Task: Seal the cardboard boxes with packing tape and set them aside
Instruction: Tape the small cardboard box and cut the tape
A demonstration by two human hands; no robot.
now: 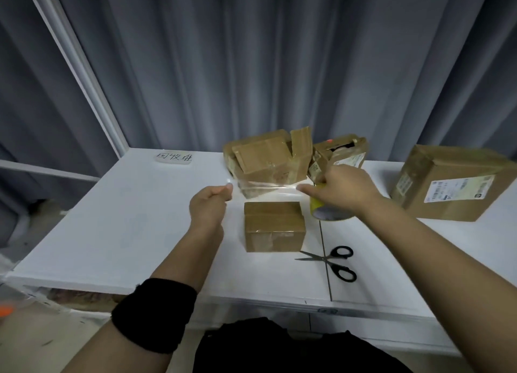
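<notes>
Two-handed stretch: left hand (208, 205) pinches the free end of the clear tape (265, 189), right hand (344, 189) grips the tape roll (327, 212) — strip taut over the small box (272, 227) at mid-tabletop (140, 219), presumably to lay along its seam. Scissors (330, 260) near the front edge — handy for cutting.

A small closed cardboard box (274, 226) stands on the white table (134, 221). Just beyond its far edge a strip of clear tape (265, 189) stretches sideways. The left hand (208, 205), beyond and left of the box, pinches the strip's free end. The right hand (344, 189), beyond and right of the box, grips the tape roll (321, 207). Black-handled scissors (333, 260) lie just right of the box's near corner. A battered box (268, 157) with torn flaps sits behind it, and a large labelled box (450, 182) stands well to its right.
</notes>
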